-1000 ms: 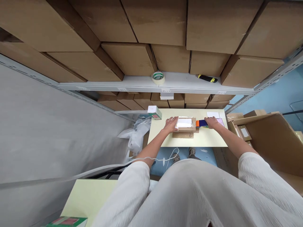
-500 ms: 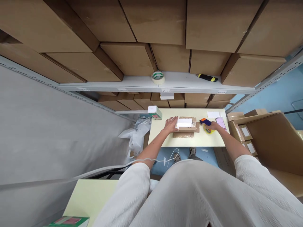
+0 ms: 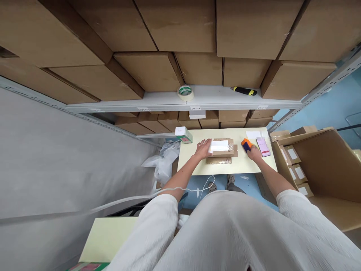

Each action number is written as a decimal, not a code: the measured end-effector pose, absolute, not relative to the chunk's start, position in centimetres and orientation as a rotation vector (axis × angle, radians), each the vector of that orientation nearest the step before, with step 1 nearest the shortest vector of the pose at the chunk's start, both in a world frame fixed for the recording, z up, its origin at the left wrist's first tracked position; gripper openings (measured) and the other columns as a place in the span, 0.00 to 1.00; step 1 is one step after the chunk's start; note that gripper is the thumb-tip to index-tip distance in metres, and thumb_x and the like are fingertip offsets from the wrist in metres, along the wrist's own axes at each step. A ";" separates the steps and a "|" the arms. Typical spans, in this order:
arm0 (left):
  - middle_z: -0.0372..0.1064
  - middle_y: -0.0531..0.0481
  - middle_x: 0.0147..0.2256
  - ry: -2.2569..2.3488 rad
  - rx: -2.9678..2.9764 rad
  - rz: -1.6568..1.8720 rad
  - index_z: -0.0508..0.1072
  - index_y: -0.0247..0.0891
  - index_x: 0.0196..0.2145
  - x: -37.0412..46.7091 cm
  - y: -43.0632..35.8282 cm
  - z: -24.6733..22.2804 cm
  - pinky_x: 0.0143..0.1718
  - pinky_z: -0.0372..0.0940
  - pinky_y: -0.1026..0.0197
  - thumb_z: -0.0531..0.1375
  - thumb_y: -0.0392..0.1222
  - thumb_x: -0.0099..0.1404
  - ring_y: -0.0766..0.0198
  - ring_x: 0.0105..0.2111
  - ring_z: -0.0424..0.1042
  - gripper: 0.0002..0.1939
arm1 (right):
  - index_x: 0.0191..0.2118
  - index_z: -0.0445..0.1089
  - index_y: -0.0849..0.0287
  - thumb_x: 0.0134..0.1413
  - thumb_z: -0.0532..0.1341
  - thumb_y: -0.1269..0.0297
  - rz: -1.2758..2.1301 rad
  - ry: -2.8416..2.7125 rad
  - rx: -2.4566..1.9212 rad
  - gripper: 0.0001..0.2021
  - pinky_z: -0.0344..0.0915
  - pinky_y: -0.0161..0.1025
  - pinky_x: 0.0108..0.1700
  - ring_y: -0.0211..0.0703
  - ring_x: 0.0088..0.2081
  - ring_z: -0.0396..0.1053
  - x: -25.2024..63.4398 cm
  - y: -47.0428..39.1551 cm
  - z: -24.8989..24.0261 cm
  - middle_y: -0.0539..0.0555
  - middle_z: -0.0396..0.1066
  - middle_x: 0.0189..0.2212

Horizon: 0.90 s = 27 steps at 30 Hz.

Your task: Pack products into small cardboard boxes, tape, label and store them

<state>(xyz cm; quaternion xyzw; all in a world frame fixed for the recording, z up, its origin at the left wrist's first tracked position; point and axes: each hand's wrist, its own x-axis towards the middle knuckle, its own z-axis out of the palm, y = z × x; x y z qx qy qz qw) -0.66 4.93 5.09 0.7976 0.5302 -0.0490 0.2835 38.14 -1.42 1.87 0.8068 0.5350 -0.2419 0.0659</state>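
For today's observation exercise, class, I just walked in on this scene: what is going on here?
A person in white stands at a pale yellow table beside shelves of cardboard boxes. The left hand rests flat on the end of a small cardboard parcel with a white label on top. The right hand holds an orange and blue tape dispenser on the table, just right of the parcel and clear of it. A phone lies further right.

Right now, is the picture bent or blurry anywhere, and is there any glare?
Head view: strong wide-angle bending, the shelf edge and cartons curve outward; light is soft and even, no harsh glare; the left hand, the parcel and the right hand on the tape dispenser look small but fairly sharp.
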 end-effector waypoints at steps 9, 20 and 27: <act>0.36 0.40 0.81 1.459 2.045 -0.056 0.44 0.51 0.80 -1.0 4.0 4.2 0.77 0.43 0.40 0.72 0.55 0.64 0.41 0.80 0.39 0.57 | 0.63 0.70 0.59 0.70 0.55 0.56 -0.495 1.682 2.362 0.22 0.71 0.51 0.46 0.62 0.48 0.76 36.2 -2.8 1.1 0.69 0.76 0.47; 0.63 0.34 0.70 1.657 1.673 0.227 0.46 0.38 0.80 -0.9 4.6 3.1 0.68 0.63 0.49 0.60 0.44 0.71 0.47 0.68 0.67 0.46 | 0.76 0.55 0.52 0.69 0.57 0.59 -1.044 2.122 2.250 0.33 0.71 0.43 0.57 0.53 0.56 0.75 28.7 2.5 5.5 0.61 0.73 0.62; 0.65 0.39 0.64 1.734 1.664 0.370 0.54 0.46 0.78 -0.9 4.4 4.8 0.67 0.63 0.52 0.64 0.51 0.70 0.47 0.65 0.68 0.43 | 0.75 0.57 0.54 0.66 0.59 0.63 -0.945 2.216 2.306 0.33 0.72 0.47 0.57 0.56 0.55 0.75 28.0 2.7 7.6 0.64 0.69 0.66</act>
